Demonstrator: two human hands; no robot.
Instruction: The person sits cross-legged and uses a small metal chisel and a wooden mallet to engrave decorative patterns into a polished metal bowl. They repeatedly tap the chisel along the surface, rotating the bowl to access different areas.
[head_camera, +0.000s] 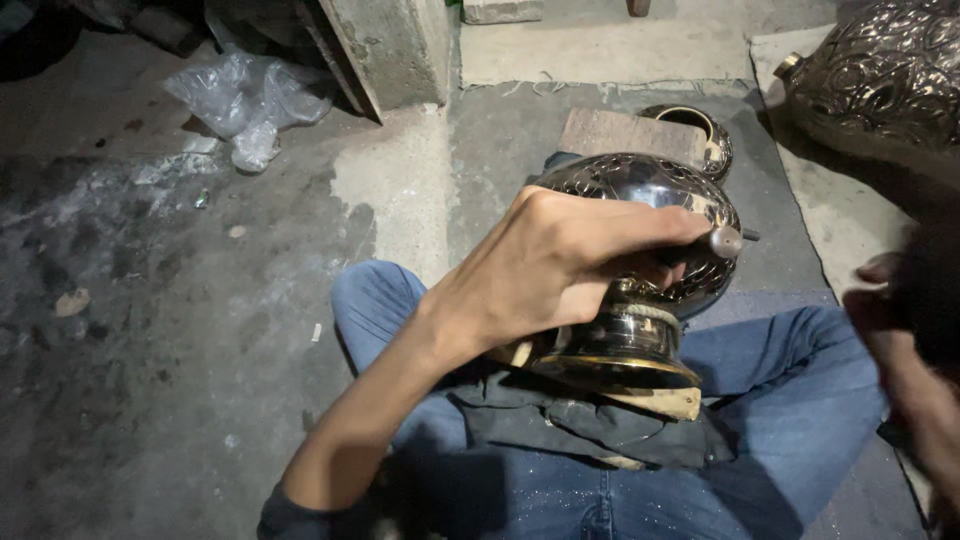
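Observation:
A shiny engraved metal vase (650, 190) lies tilted on a dark cloth (560, 420) across my lap, its round foot toward me. My left hand (560, 265) rests over the vase and grips a thin metal chisel (725, 241), whose blunt grey end sticks out to the right. My right hand (900, 330) is at the right edge, blurred and dark, apart from the vase. Whether it holds anything cannot be made out.
I sit on a grey concrete floor in blue jeans. A wooden block (625, 132) and a small engraved metal bowl (705, 135) lie behind the vase. A large engraved metal vessel (880, 75) is at the top right. A crumpled plastic bag (250, 100) lies top left beside a concrete pillar (395, 45).

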